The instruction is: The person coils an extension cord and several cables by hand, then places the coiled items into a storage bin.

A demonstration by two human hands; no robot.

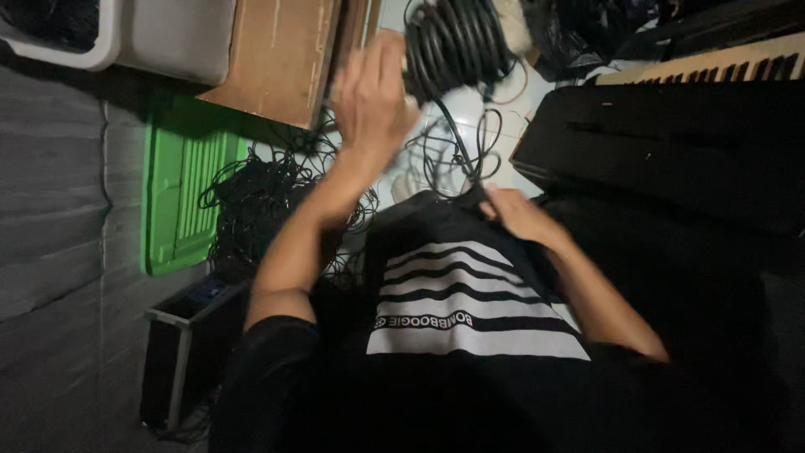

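Note:
My left hand [369, 92] is raised and blurred, closed on a thick coil of black cable [457, 42] at the top centre. One strand of that cable [453, 138] runs down from the coil to my right hand [516, 214]. That hand pinches the strand close to my chest, at the top edge of my black shirt with white stripes [470, 327]. Both forearms are bare and reach away from my body.
A loose tangle of black cables [260, 197] lies on the white floor beside a green plastic crate [180, 193]. A brown board [281, 54] and a pale tub [168, 33] sit beyond. A keyboard [713, 63] and a black case [671, 151] are at right, and a metal-edged case [180, 352] at lower left.

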